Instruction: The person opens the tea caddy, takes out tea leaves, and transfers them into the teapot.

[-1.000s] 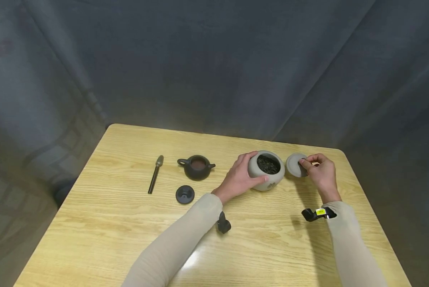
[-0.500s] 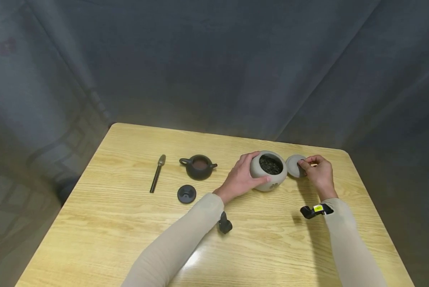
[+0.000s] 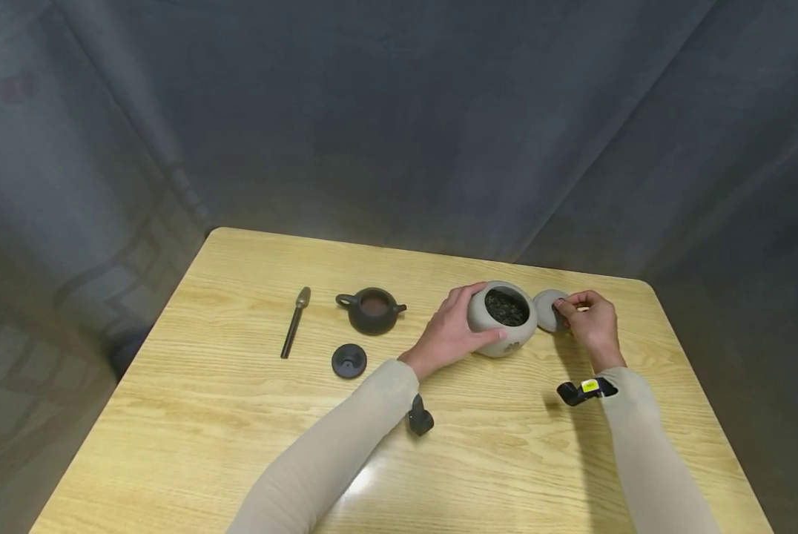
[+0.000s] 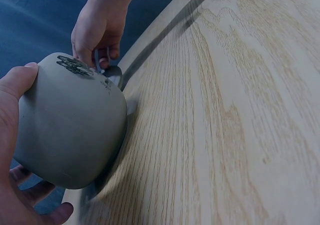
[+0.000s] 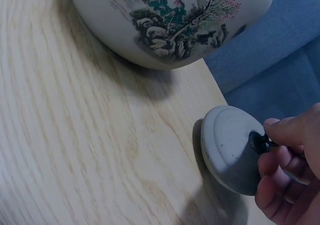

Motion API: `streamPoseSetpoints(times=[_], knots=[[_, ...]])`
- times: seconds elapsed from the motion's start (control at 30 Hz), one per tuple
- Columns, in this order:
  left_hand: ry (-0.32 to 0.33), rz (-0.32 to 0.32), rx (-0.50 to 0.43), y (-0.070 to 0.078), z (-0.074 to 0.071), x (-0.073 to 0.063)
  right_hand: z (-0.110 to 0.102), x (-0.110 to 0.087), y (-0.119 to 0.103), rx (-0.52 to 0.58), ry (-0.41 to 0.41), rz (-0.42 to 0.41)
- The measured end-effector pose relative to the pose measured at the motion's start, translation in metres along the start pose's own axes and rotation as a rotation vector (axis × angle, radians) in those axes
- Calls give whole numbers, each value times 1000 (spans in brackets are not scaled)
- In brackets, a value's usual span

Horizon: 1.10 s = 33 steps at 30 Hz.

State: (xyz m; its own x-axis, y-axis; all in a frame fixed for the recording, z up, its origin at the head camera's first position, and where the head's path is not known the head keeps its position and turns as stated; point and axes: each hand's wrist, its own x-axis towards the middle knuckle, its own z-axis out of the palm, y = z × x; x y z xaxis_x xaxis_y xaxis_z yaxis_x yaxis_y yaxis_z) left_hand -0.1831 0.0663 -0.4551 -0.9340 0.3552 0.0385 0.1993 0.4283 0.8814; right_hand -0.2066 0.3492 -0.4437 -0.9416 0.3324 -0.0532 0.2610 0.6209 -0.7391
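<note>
In the head view my left hand grips a rounded grey jar from its left, thumb along the front. Dark tea leaves show inside its mouth. My right hand, to the right of the jar, pinches the dark knob of a grey lid. The right wrist view shows this lid close over the table, thumb and fingers at its knob. A painted landscape with a pink-blossomed tree decorates the jar there. In the left wrist view, my left fingers wrap the jar.
A small dark teapot stands open left of the jar, spout toward it. Its lid lies in front. Farther left lies a dark-handled tea scoop. The wooden table ends at a dark curtain.
The head view has shifted a little. My right hand and the grey lid have edged slightly left, closer to the jar. My left hand keeps its grip on the jar.
</note>
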Motion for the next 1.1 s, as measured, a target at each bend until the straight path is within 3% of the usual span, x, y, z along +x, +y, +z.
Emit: streamPoseSetpoints(times=[0.7, 1.1], knots=[[-3, 6, -2, 1, 2, -1, 3, 1, 8, -19, 0, 60], [5, 10, 1, -1, 0, -1, -4, -8, 1, 42, -7, 32]])
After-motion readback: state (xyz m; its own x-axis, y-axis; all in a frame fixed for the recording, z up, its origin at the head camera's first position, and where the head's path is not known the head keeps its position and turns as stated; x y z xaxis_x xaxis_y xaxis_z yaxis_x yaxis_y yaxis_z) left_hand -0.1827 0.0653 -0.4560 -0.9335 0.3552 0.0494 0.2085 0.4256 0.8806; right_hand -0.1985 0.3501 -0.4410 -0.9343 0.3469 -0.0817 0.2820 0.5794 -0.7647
